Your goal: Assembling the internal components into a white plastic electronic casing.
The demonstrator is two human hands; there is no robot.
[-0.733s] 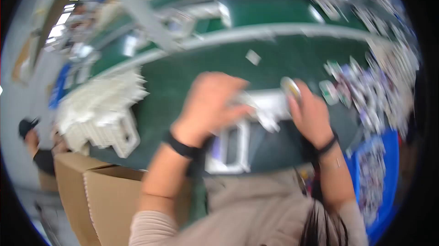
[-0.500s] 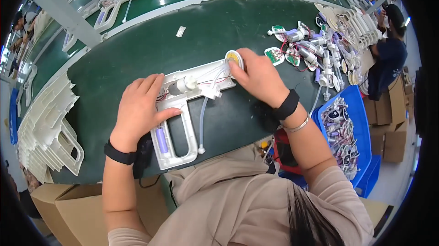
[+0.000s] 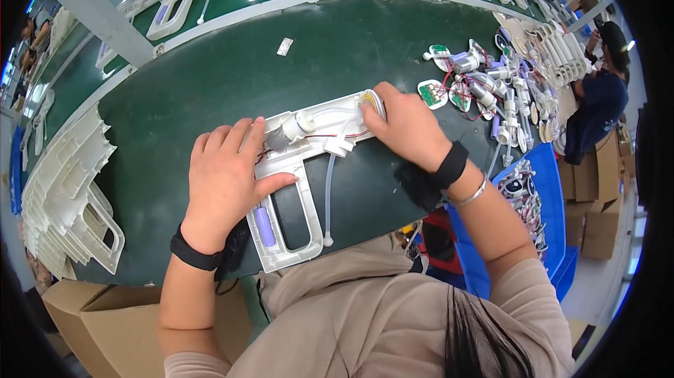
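Observation:
A white gun-shaped plastic housing half [image 3: 307, 213] lies hollow side up before me. My left hand [image 3: 228, 185] holds its left end, fingers stretched over the far edge and thumb on the handle. In the housing sit a grey and white cylindrical motor unit [image 3: 289, 131], red wires and a purple cylindrical battery [image 3: 264, 226]. A white plastic fitting [image 3: 338, 144] rests on the barrel's near edge, and a thin clear tube [image 3: 328, 199] hangs from it. At the barrel's right end, my right hand [image 3: 408, 128] pinches a round white-rimmed disc [image 3: 373, 102] with a yellowish middle.
Stacked white shells [image 3: 67, 195] stand at the left. A heap of wired motor units and green circuit boards [image 3: 432, 94] lies at the right, above a blue bin [image 3: 554, 195] of similar parts. A small white piece [image 3: 284, 46] lies farther back. A co-worker [image 3: 600, 97] is at far right.
The housing has shifted slightly right and toward me with both hands. The disc sits lower against the barrel's end, and the tubing beside it lies closer along the barrel.

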